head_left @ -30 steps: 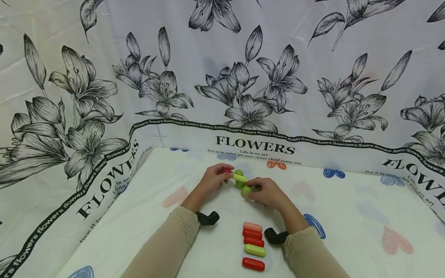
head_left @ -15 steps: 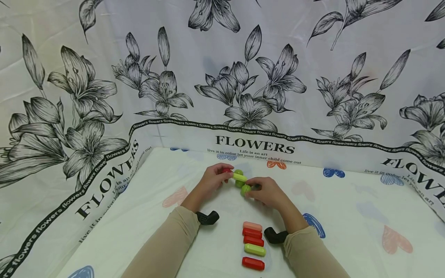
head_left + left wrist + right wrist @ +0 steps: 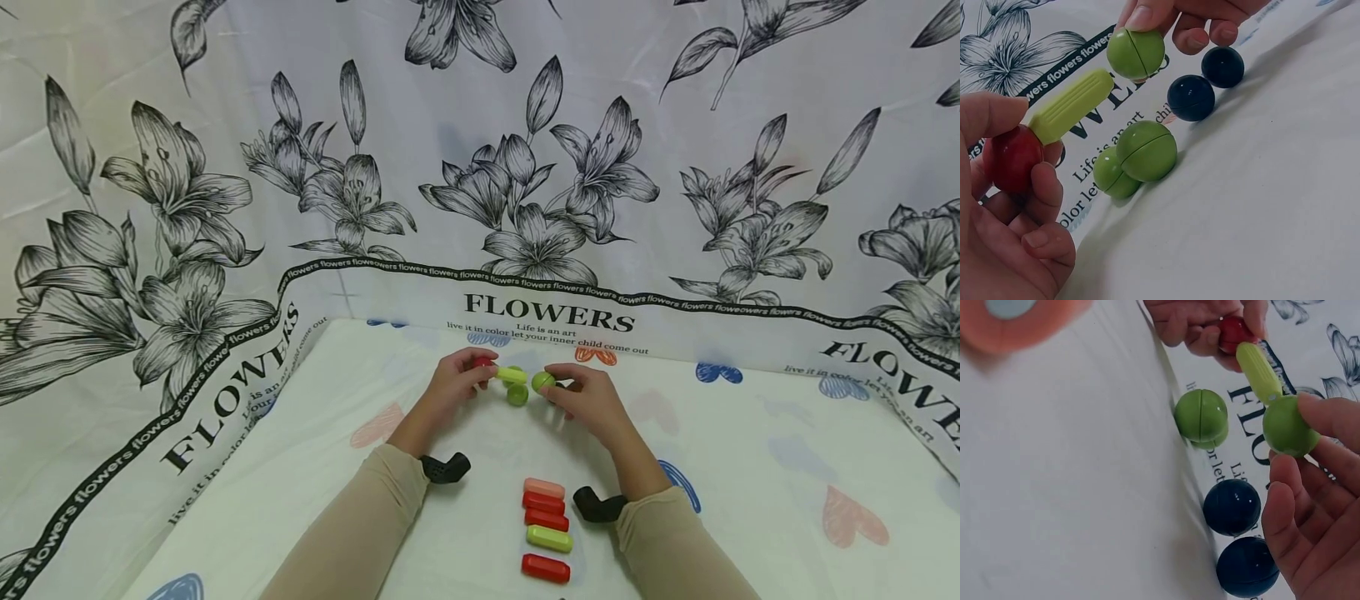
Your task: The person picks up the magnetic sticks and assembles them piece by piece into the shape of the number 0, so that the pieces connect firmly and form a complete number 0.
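Note:
My left hand (image 3: 454, 385) grips a red ball (image 3: 1013, 159), thumb and fingers curled round it. From that ball a ridged yellow-green rod (image 3: 1072, 106) sticks out toward my right hand (image 3: 590, 395). A seamed green ball (image 3: 1136, 54) is pinched between that hand's thumb and fingers, level with the rod's free end. In the head view a narrow gap shows between ball and rod; in the right wrist view they overlap. Two more green balls (image 3: 1147, 152) sit on the white cloth below the rod, close together.
Two dark blue balls (image 3: 1232, 507) rest beside my right hand. Nearer my body lies a column of rods: a pink one (image 3: 544, 488), several red ones (image 3: 546, 568) and a yellow-green one (image 3: 550, 538). A flower-printed curtain (image 3: 480, 167) rises behind the white cloth (image 3: 750, 467).
The right hand has moved up and away from me with its green ball, from below the rod to its free end. The left hand, with red ball and rod, has shifted slightly left.

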`<state>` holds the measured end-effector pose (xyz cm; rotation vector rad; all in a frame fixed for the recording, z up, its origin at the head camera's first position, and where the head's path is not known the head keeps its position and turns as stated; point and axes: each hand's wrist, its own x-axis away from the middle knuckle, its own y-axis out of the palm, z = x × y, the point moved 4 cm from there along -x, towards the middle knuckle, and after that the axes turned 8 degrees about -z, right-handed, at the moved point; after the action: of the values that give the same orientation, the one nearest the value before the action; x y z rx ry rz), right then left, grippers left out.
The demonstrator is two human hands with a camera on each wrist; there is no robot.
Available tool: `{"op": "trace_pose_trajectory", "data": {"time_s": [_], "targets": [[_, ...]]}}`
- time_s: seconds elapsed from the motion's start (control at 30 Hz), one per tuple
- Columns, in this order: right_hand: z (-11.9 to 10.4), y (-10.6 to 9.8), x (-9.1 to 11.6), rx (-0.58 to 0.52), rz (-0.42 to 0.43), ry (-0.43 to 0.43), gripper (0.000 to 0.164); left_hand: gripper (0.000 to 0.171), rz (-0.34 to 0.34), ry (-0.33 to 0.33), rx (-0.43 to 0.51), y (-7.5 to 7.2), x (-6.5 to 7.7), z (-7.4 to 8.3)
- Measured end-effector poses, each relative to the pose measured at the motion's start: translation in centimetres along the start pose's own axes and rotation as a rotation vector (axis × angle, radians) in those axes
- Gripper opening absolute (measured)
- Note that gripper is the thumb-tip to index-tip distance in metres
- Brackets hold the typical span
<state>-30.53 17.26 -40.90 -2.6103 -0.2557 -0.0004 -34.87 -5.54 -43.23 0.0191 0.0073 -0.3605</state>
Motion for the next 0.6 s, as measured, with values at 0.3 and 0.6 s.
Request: {"op": "trace_pose_trajectory", "data": {"time_s": [0.3,0.6], "targets": [[-0.3,0.0,0.0,-0.004,-0.006,-0.014,0.043,0.034,-0.048,-0.004,-0.055,0.4,0.1,0.2],[-0.6,-0.5,0.3,-0.080,0.038,-0.018,0.046,0.028,-0.187,-0.055,-0.115,1.4,0.4,0.0]]}}
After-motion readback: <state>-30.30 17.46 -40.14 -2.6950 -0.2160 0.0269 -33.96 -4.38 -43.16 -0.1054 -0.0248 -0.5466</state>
